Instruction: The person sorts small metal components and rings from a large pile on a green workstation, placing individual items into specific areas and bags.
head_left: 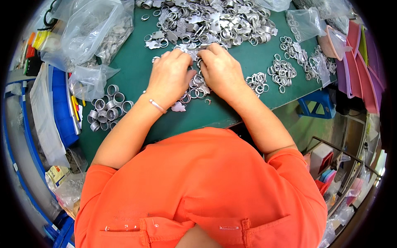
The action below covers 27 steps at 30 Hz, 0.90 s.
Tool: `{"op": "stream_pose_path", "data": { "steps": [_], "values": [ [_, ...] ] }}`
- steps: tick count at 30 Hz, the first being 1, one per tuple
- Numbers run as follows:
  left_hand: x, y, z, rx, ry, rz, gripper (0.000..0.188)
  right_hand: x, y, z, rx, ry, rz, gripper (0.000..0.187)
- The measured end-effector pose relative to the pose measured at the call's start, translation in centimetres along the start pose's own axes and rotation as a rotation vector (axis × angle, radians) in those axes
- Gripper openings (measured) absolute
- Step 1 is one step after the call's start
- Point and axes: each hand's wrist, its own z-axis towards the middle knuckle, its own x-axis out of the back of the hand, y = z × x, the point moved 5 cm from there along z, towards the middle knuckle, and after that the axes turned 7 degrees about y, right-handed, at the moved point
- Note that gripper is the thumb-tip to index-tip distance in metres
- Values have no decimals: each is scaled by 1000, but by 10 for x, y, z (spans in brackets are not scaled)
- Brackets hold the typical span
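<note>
My left hand point(170, 75) and my right hand point(222, 71) meet at the near edge of a large heap of small silver-grey metal pieces point(215, 22), rings and flat scalloped shapes among them. Both hands curl inward with the fingers bent down, so their fingertips are mostly hidden and whatever they grip cannot be made out. Between and just below them lies a smaller cluster of the same metal pieces point(199, 85). One flat scalloped piece point(178, 107) rests by my left wrist, and a tiny curved bit point(208, 101) lies near my right wrist.
Wide metal bands point(108, 110) are piled left of my left forearm, beside clear plastic bags point(89, 37). Small ring piles point(282, 71) sit on the green tabletop point(248, 58) at the right. Pink and purple bins point(359, 62) and a blue stool point(317, 104) stand beyond its right edge.
</note>
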Motion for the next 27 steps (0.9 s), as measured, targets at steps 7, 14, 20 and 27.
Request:
{"op": "stream_pose_path", "data": {
  "steps": [7, 14, 20, 27],
  "values": [
    [10, -9, -7, 39, 53, -138, 19, 52, 23, -4, -183, 45, 256, 15],
    [25, -5, -13, 239, 59, -355, 13, 102, 87, -63, -638, 106, 258, 20],
    [22, -1, -27, 105, 69, -222, 12, 97, 82, -73, -692, 72, 320, 13],
    [36, 8, -41, 142, 143, -239, 13, 104, 72, -62, -436, 59, 165, 12]
  ]
}}
